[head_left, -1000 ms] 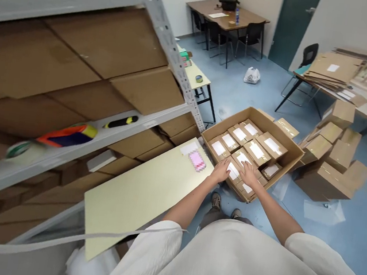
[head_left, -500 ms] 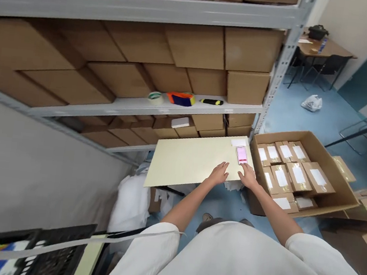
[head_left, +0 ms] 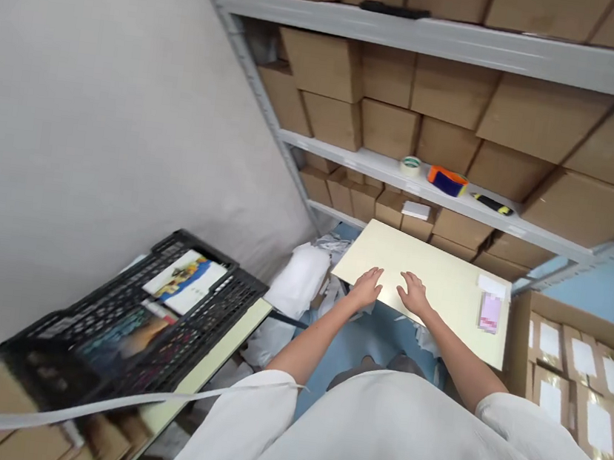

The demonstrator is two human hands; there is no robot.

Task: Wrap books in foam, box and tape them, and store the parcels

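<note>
My left hand (head_left: 367,288) is over the front edge of the pale cream tabletop (head_left: 434,287), fingers stretched out and holding nothing. A short gap to its right, my right hand (head_left: 414,294) is also open, with its fingers forward above the same board. Whether either palm touches the surface I cannot tell. Toward the right end of the tabletop lies a pink item (head_left: 490,312), blurred in its detail, with a white slip (head_left: 491,285) just behind it. Neither hand is on them.
Behind the table, a metal shelf (head_left: 349,156) holds cardboard boxes, a tape roll (head_left: 409,166), an orange-and-blue strap-like item (head_left: 447,181) and a yellow-black cutter (head_left: 492,203). At right stands a large carton (head_left: 522,324) of labelled boxes. Black crates (head_left: 244,289) and white wrapping (head_left: 298,281) are at left.
The view has swung left, bringing the black crates and wall into sight. Relative to the tabletop, both hands have shifted left, away from the pink item. They remain open.
</note>
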